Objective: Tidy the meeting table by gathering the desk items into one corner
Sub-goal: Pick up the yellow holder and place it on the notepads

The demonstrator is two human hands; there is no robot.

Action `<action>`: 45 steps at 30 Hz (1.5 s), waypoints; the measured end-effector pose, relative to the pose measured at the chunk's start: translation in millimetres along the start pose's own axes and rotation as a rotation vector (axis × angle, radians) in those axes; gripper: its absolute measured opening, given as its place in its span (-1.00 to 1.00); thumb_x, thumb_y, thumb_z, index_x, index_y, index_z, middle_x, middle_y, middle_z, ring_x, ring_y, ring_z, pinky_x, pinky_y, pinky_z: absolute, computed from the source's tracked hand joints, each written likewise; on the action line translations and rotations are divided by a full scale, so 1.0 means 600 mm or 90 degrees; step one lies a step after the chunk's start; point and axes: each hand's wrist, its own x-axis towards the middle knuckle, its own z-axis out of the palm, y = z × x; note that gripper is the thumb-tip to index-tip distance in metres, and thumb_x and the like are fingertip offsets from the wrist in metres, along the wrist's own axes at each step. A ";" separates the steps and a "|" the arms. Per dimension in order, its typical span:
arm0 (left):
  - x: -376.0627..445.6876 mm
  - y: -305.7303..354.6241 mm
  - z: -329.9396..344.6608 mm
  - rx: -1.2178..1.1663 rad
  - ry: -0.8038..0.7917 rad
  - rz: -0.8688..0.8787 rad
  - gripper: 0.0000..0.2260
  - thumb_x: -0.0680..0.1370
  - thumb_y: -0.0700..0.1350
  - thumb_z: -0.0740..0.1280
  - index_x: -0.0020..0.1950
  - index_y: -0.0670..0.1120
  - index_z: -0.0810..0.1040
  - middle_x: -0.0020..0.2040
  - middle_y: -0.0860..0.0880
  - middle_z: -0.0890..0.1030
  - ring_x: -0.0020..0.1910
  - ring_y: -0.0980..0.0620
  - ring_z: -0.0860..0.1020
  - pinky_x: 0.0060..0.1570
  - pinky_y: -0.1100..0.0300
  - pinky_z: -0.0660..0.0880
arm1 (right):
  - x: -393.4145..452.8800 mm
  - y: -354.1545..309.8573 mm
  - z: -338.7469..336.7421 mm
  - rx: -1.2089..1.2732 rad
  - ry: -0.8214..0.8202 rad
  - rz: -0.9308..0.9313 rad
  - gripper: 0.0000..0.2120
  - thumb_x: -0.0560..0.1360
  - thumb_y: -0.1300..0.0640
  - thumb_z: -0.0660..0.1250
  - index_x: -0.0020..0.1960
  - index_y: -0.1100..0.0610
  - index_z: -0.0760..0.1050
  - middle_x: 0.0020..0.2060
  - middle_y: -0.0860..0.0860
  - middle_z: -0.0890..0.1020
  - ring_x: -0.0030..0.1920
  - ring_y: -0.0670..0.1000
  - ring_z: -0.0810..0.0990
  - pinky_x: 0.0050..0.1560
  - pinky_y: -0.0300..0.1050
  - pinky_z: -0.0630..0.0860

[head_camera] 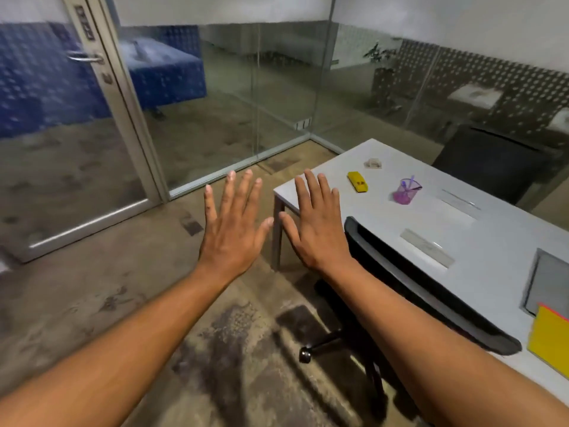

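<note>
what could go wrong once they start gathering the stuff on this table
The purple pen cup stands upright with a pen in it; a sideways nudge could tip it. The yellow stapler lies near the table edge and might slide off. The chair between person and table may hamper reaching.

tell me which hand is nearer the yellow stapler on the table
Right. The right hand is spread open over the table's near corner, just left of the yellow stapler. The left hand hovers open over the floor, farther left.
</note>
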 end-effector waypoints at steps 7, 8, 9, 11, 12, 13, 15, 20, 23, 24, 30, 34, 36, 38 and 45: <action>-0.072 -0.313 -0.011 0.061 -0.014 -0.095 -0.28 0.70 0.29 0.00 0.74 -0.07 -0.06 0.76 -0.07 -0.09 0.74 -0.14 -0.12 0.62 -0.41 -0.06 | 0.079 -0.245 0.163 0.015 -0.060 -0.061 -0.30 0.71 -0.22 0.04 0.71 0.14 0.02 0.71 0.12 0.02 0.71 0.18 -0.07 0.66 0.30 -0.04; -0.076 -0.343 -0.014 0.068 -0.010 -0.104 -0.28 0.70 0.28 0.01 0.74 -0.07 -0.06 0.76 -0.07 -0.09 0.74 -0.14 -0.12 0.63 -0.40 -0.07 | 0.090 -0.269 0.178 0.018 -0.068 -0.064 -0.30 0.71 -0.21 0.04 0.71 0.14 0.02 0.71 0.12 0.02 0.71 0.18 -0.07 0.66 0.30 -0.03; -0.079 -0.370 -0.016 0.075 -0.003 -0.112 -0.28 0.70 0.28 0.01 0.75 -0.06 -0.07 0.76 -0.07 -0.10 0.74 -0.14 -0.12 0.63 -0.39 -0.08 | 0.103 -0.290 0.192 0.020 -0.075 -0.070 -0.30 0.71 -0.21 0.04 0.71 0.13 0.01 0.71 0.12 0.01 0.71 0.18 -0.08 0.66 0.30 -0.03; -0.081 -0.415 -0.018 0.081 0.010 -0.125 -0.28 0.69 0.28 0.02 0.75 -0.06 -0.07 0.76 -0.08 -0.10 0.74 -0.14 -0.11 0.64 -0.37 -0.09 | 0.132 -0.326 0.219 0.024 -0.087 -0.087 -0.30 0.71 -0.22 0.01 0.71 0.12 -0.02 0.71 0.11 -0.01 0.71 0.17 -0.10 0.67 0.30 -0.04; -0.081 -0.434 -0.017 0.083 0.014 -0.131 -0.28 0.69 0.27 0.02 0.75 -0.06 -0.07 0.76 -0.08 -0.10 0.74 -0.14 -0.11 0.64 -0.37 -0.08 | 0.149 -0.341 0.232 0.027 -0.090 -0.094 -0.30 0.71 -0.23 0.00 0.71 0.12 -0.02 0.71 0.11 -0.02 0.71 0.16 -0.10 0.67 0.29 -0.06; -0.079 -0.452 -0.013 0.088 0.017 -0.136 -0.28 0.69 0.27 0.02 0.75 -0.06 -0.07 0.76 -0.09 -0.10 0.74 -0.15 -0.11 0.64 -0.37 -0.08 | 0.167 -0.355 0.245 0.030 -0.091 -0.100 -0.30 0.71 -0.23 -0.02 0.71 0.12 -0.03 0.71 0.11 -0.01 0.71 0.16 -0.10 0.67 0.28 -0.07; -0.070 -0.483 0.001 0.092 0.016 -0.150 -0.28 0.70 0.27 0.03 0.75 -0.07 -0.07 0.76 -0.10 -0.10 0.74 -0.15 -0.12 0.64 -0.37 -0.07 | 0.202 -0.375 0.270 0.035 -0.091 -0.110 -0.31 0.71 -0.24 -0.03 0.71 0.12 -0.01 0.71 0.11 0.01 0.71 0.17 -0.07 0.67 0.28 -0.06; -0.019 -0.550 0.066 0.101 -0.012 -0.160 -0.28 0.70 0.27 0.02 0.74 -0.09 -0.07 0.76 -0.10 -0.12 0.74 -0.14 -0.13 0.63 -0.39 -0.03 | 0.291 -0.382 0.348 0.059 -0.094 -0.102 -0.32 0.72 -0.21 0.00 0.71 0.12 0.00 0.71 0.10 0.02 0.71 0.16 -0.07 0.67 0.29 -0.04; 0.044 -0.594 0.117 0.103 -0.043 -0.142 -0.28 0.70 0.28 0.02 0.74 -0.08 -0.07 0.76 -0.09 -0.13 0.74 -0.14 -0.14 0.62 -0.40 -0.01 | 0.359 -0.373 0.404 0.079 -0.090 -0.076 -0.32 0.71 -0.21 -0.02 0.71 0.13 -0.01 0.71 0.10 0.01 0.71 0.16 -0.06 0.67 0.29 -0.02; 0.071 -0.610 0.135 0.106 -0.050 -0.133 -0.28 0.70 0.28 0.01 0.75 -0.08 -0.07 0.76 -0.09 -0.13 0.74 -0.14 -0.14 0.62 -0.40 -0.01 | 0.386 -0.368 0.423 0.085 -0.087 -0.071 -0.32 0.71 -0.22 -0.04 0.71 0.13 -0.01 0.71 0.10 0.02 0.71 0.16 -0.06 0.67 0.29 -0.02; 0.239 -0.677 0.239 0.103 -0.093 -0.118 -0.29 0.71 0.32 -0.07 0.75 -0.05 -0.09 0.75 -0.08 -0.16 0.73 -0.12 -0.17 0.64 -0.38 -0.06 | 0.543 -0.307 0.518 0.116 -0.108 -0.012 -0.32 0.72 -0.19 -0.01 0.71 0.10 -0.09 0.71 0.09 -0.05 0.71 0.14 -0.13 0.68 0.28 -0.04; 0.365 -0.688 0.306 0.081 -0.105 -0.088 -0.30 0.72 0.31 -0.07 0.75 -0.04 -0.12 0.75 -0.07 -0.18 0.73 -0.11 -0.20 0.64 -0.37 -0.08 | 0.649 -0.250 0.558 0.113 -0.112 0.008 -0.33 0.72 -0.21 -0.05 0.70 0.11 -0.04 0.70 0.09 -0.01 0.71 0.14 -0.10 0.68 0.25 -0.05; 0.416 -0.686 0.336 0.055 -0.102 -0.086 -0.30 0.72 0.31 -0.07 0.75 -0.04 -0.12 0.75 -0.07 -0.19 0.73 -0.11 -0.21 0.65 -0.35 -0.13 | 0.682 -0.222 0.570 0.104 -0.113 0.037 -0.33 0.71 -0.22 -0.06 0.69 0.12 -0.03 0.70 0.10 0.01 0.71 0.15 -0.09 0.68 0.25 -0.03; 0.466 -0.688 0.372 0.049 -0.098 -0.058 -0.31 0.72 0.31 -0.09 0.75 -0.05 -0.10 0.75 -0.07 -0.18 0.73 -0.11 -0.19 0.65 -0.37 -0.11 | 0.717 -0.189 0.585 0.092 -0.104 0.049 -0.34 0.71 -0.22 -0.07 0.69 0.11 -0.03 0.69 0.10 0.00 0.71 0.15 -0.10 0.68 0.26 -0.04; 0.649 -0.691 0.521 -0.001 -0.126 0.035 -0.30 0.71 0.28 0.01 0.73 -0.09 0.01 0.75 -0.13 -0.06 0.74 -0.15 -0.13 0.63 -0.40 -0.04 | 0.837 -0.074 0.654 0.051 -0.130 0.153 -0.33 0.72 -0.22 -0.08 0.70 0.09 -0.10 0.71 0.10 -0.07 0.71 0.15 -0.15 0.68 0.24 -0.08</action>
